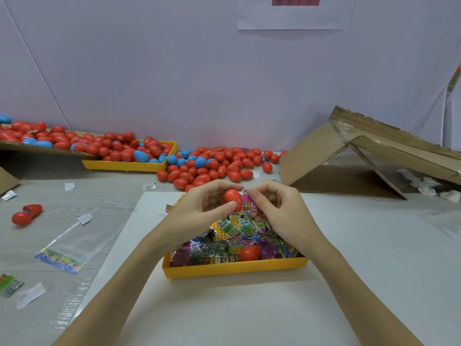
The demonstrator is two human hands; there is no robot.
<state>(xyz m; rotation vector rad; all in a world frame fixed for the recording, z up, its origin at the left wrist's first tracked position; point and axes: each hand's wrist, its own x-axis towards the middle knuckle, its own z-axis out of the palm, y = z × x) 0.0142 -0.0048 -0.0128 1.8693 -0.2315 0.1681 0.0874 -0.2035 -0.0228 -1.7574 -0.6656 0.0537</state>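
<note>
My left hand [203,204] grips a red plastic egg half [233,199] between thumb and fingers, above the near yellow tray [234,268]. My right hand [277,208] pinches a small pink candy packet [249,202] right against the egg half's open side. The tray below is heaped with small colourful packets [224,243], and another red egg piece [250,253] lies among them. Whether the packet is partly inside the shell is hidden by my fingers.
A heap of red and blue eggs [212,166] lies behind my hands, spilling from a second yellow tray [129,166] and a cardboard flat [37,146]. An open red egg [26,214] and a clear bag [72,245] lie left. A collapsed cardboard box [361,156] stands right.
</note>
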